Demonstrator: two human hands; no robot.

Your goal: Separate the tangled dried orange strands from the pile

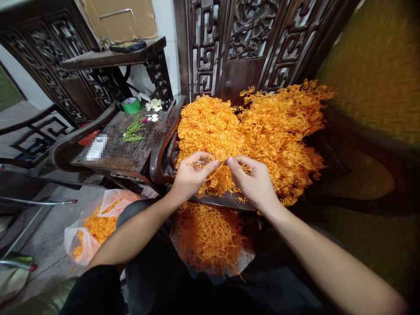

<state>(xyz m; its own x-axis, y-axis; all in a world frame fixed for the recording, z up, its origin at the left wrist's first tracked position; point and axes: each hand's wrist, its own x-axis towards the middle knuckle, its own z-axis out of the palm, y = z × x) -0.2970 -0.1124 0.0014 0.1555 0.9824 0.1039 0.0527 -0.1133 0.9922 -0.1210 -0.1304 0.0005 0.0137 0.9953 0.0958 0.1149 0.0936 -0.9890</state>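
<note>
A big heap of orange artificial flower sprigs (262, 127) lies on the seat of a dark carved wooden chair (229, 52). My left hand (190, 175) and my right hand (252, 179) meet at the near edge of the heap, fingers pinched on a small orange sprig (223, 162) between them. A second pile of orange sprigs (210, 236) rests on my lap below the hands.
To the left, a dark wooden side table (131, 148) holds a green tape roll (131, 105), white flowers (153, 105) and green stems (134, 131). A plastic bag (95, 227) of orange sprigs sits on the floor. A yellow surface (377, 70) fills the right.
</note>
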